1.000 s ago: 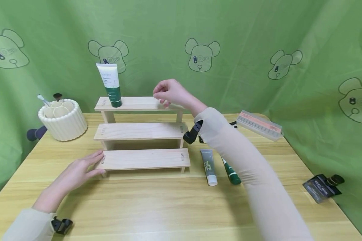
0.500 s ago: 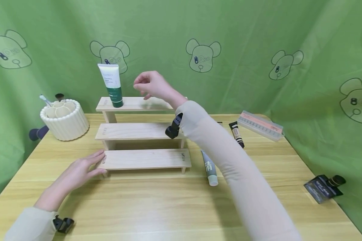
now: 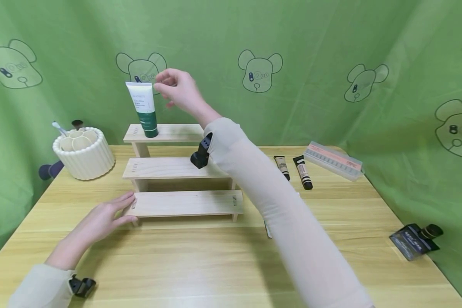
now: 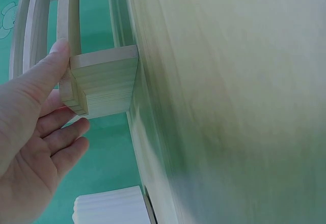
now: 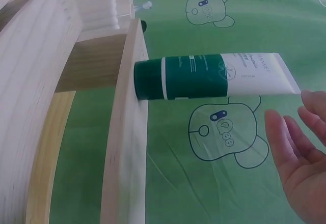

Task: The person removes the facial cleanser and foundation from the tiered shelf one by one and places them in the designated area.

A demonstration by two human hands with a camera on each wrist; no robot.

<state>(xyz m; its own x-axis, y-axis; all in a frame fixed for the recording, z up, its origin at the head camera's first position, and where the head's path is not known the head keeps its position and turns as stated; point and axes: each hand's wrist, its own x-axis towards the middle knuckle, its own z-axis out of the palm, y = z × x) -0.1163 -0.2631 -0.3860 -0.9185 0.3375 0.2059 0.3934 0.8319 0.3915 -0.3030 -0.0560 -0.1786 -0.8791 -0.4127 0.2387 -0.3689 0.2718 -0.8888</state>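
A three-tier wooden shelf [image 3: 188, 203] stands on the table. My left hand [image 3: 102, 220] grips the left end of its lowest board; in the left wrist view the thumb lies on the board's front edge and the fingers reach behind its end [image 4: 109, 84]. On the left of the top tier, a white and green squeeze tube [image 3: 143, 109] stands upright on its green cap. My right hand [image 3: 181, 90], fingers loosely bent and holding nothing, is beside the tube's crimped top. In the right wrist view, the fingertips are right at the upper corner of the tube [image 5: 196, 76].
Left of the shelf is a white ribbed holder [image 3: 84, 158] with brushes. Two small dark-capped tubes [image 3: 302, 172] and a clear compartment box [image 3: 333, 160] lie at the back right. A black packet [image 3: 410, 241] lies by the right edge. My right sleeve [image 3: 277, 205] hides other tubes.
My right hand has moved left and up along the top tier to the upper end of the squeeze tube. My left hand has stayed on the shelf.
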